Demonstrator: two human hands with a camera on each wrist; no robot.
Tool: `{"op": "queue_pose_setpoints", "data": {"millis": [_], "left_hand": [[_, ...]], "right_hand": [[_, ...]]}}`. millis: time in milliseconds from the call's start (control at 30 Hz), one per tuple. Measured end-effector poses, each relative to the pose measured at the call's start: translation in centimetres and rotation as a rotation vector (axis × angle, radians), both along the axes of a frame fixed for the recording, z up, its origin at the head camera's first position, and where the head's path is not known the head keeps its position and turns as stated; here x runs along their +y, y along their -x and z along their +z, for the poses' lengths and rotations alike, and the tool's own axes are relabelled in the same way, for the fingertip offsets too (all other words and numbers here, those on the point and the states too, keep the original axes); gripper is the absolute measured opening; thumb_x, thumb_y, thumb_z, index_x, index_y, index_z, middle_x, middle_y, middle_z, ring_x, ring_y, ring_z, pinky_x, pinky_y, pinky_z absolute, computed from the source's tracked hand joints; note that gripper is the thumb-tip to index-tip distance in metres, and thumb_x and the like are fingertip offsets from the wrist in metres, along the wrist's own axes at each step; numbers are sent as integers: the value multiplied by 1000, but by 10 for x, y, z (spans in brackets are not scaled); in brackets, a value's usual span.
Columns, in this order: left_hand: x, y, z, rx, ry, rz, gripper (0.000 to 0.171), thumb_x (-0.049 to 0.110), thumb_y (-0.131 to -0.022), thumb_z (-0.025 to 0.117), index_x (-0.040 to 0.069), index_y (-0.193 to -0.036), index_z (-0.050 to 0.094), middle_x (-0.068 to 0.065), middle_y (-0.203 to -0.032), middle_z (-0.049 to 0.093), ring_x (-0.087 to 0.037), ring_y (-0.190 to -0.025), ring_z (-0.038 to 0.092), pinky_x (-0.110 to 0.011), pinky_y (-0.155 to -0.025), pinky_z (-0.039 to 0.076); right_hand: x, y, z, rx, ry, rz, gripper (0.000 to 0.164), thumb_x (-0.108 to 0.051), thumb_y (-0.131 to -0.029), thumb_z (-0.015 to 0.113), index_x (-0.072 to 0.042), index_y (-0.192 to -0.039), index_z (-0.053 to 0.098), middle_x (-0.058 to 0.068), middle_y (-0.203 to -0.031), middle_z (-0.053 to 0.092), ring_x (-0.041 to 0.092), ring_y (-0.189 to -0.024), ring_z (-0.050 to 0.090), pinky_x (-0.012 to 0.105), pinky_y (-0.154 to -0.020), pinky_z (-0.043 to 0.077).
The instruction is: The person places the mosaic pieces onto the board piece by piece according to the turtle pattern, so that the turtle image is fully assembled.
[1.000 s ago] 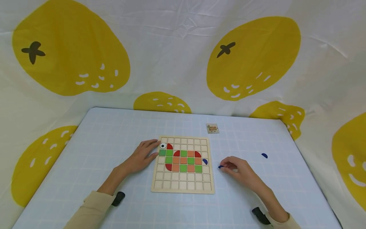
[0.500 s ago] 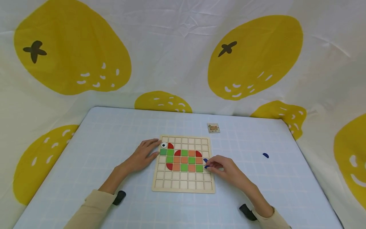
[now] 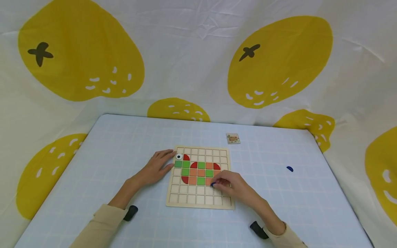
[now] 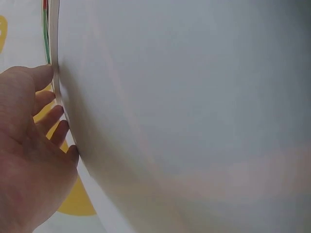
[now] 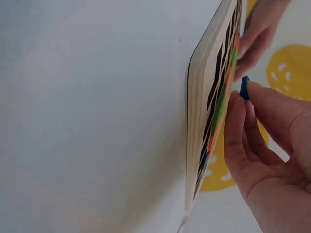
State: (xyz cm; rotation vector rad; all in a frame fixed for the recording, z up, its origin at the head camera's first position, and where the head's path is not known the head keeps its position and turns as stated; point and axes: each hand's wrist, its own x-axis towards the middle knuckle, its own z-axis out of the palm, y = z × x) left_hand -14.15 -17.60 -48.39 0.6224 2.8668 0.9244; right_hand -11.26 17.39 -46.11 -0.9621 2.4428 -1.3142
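A wooden grid board point(image 3: 192, 199) lies on the table, with red, green and orange tiles and a white eye tile point(image 3: 179, 156) set into its squares. My left hand point(image 3: 153, 168) rests at the board's left edge, fingers and thumb extended against the rim. Over the lower right part of the board, my right hand point(image 3: 232, 184) pinches a blue half-round tile point(image 5: 245, 88) between thumb and fingertips. In the right wrist view, another blue tile point(image 5: 203, 160) sits in the board near its edge; the right hand covers it in the head view.
A loose blue half-round tile point(image 3: 289, 168) lies on the table to the right. Behind the board is a small picture card point(image 3: 233, 138). A white curtain with yellow fruit prints hangs beyond the table.
My right hand has moved left from beside the board to over its lower right squares, carrying the blue tile. The left hand stays at the board's edge.
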Motion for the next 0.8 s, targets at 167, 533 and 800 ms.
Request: {"op": "queue_pose_setpoints", "data": {"millis": [167,533,800], "left_hand": [[0,1,0,6,2,-4,55,23,-105,62,7,-155,45,-16,-160,40,-37,-146,33,-59,-117,33],[1,1,0,8,4,-5,55,22,-105,62,7,-155,45,-16,-159,41,-38,-146,33,-59,-117,32],[0,0,0,14,10,-3,56,22,-105,62,7,-155,45,-16,-158,41,-38,-145,34,-59,-116,33]], "right_hand": [[-7,-3,-1,-6,19,30,10,-6,-95,73,-7,-105,73,2,-97,70,7,-84,63,25,-74,57],[-15,-9,-2,8,-18,75,9,-3,-95,73,-3,-104,72,4,-99,71,7,-84,62,23,-75,56],[-17,-10,-4,44,-82,85,8,-4,-95,72,-6,-102,76,2,-102,74,6,-90,64,23,-80,57]]}}
